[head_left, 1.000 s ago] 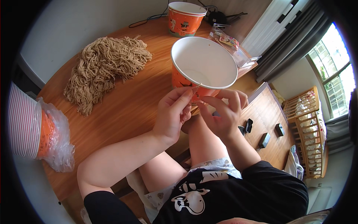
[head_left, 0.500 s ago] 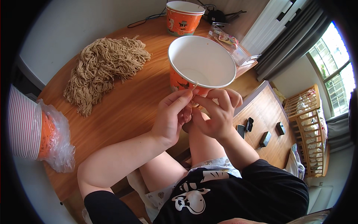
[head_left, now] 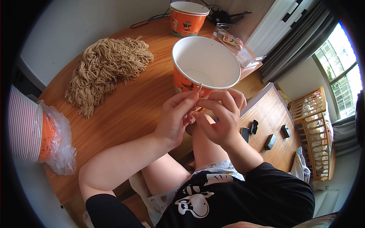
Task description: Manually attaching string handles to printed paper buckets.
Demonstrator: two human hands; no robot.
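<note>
An orange paper bucket with a white inside stands at the table's near edge, its mouth tipped toward me. A thin beige cord comes over the near rim. My left hand pinches this cord between thumb and forefinger just below the rim. Beside it, my right hand is closed, with thumb and forefinger close to the left fingertips and the other fingers curled. The cord's lower part is mostly hidden by the fingers. A large heap of beige cords lies on the table to the left.
Other orange buckets stand nested at the back. A plastic-wrapped stack of buckets lies at the left edge. Clear plastic trays sit right of the bucket on the wooden table. Small black objects lie on the floor.
Both hands stay at the rim with only small finger shifts. The right fingers have moved slightly against the left ones, and the bucket's left edge has shifted a touch to the right.
</note>
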